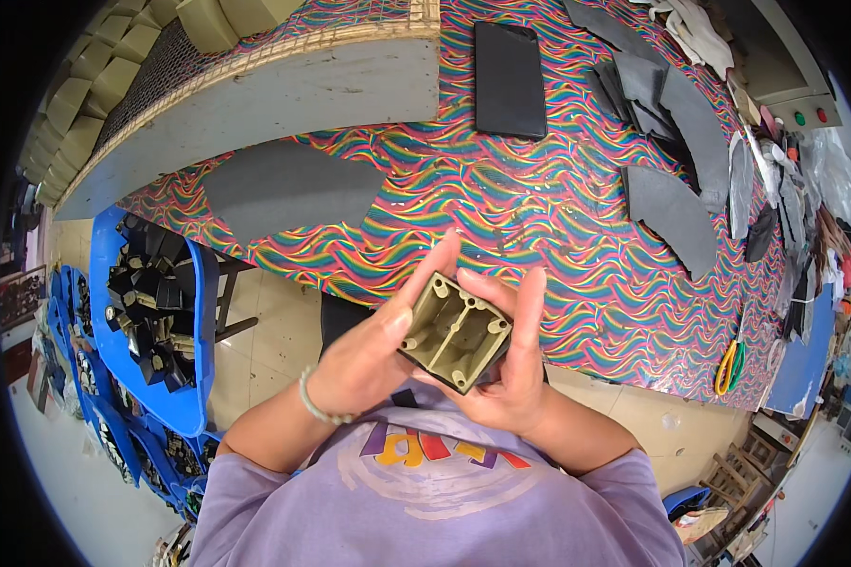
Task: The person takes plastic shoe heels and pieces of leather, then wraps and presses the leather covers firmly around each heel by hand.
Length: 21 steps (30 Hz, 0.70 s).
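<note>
We've got both hands on the olive plastic housing point(455, 332), held over our lap at the table point(501, 203) edge: left hand point(373, 354) gripping its left side, right hand point(511, 364) cupped behind it. Its open face shows empty compartments. Blue crate point(123, 354) at left holds dark and olive parts point(156, 312).
</note>
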Each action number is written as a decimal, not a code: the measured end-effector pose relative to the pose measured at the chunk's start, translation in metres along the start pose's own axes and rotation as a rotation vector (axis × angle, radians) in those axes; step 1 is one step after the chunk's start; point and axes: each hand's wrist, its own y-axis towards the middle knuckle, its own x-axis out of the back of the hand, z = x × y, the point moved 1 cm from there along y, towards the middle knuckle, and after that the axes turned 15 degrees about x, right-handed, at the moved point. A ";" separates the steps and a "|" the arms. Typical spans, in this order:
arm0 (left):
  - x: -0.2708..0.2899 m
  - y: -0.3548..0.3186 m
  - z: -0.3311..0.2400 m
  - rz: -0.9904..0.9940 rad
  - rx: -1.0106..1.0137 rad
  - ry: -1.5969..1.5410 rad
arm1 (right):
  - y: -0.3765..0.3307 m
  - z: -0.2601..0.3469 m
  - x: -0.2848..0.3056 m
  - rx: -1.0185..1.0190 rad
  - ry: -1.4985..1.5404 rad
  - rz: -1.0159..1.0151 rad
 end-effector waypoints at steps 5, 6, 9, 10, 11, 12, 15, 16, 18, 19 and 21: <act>0.000 0.006 0.001 0.070 0.080 -0.260 | 0.001 0.000 0.004 0.083 -0.044 0.009; 0.003 0.007 -0.003 0.076 0.079 -0.157 | 0.001 0.000 0.003 0.125 -0.053 0.000; -0.002 0.013 -0.012 0.059 0.067 -0.087 | 0.003 0.006 0.005 -0.009 -0.058 0.033; 0.002 0.014 -0.003 0.098 -0.032 -0.189 | 0.007 0.004 0.006 -0.094 0.079 -0.004; 0.002 0.014 0.006 0.101 -0.031 -0.191 | 0.013 0.004 0.004 -0.096 0.076 -0.004; 0.000 0.013 0.012 0.052 -0.166 -0.065 | 0.021 0.004 0.003 -0.250 0.292 -0.126; 0.002 0.008 0.007 -0.311 -0.105 0.017 | 0.021 0.002 0.012 -0.347 0.563 -0.021; 0.013 0.009 0.010 -0.278 -0.087 -0.056 | 0.020 0.001 0.019 -0.395 0.560 -0.021; 0.022 0.008 0.014 -0.224 -0.046 -0.143 | 0.021 -0.011 0.038 -0.400 0.443 -0.052; 0.021 0.008 0.013 -0.220 -0.043 -0.144 | 0.024 -0.015 0.047 -0.358 0.314 -0.092; 0.020 0.007 0.013 -0.113 0.062 -0.178 | 0.036 -0.010 0.041 -0.301 0.409 -0.301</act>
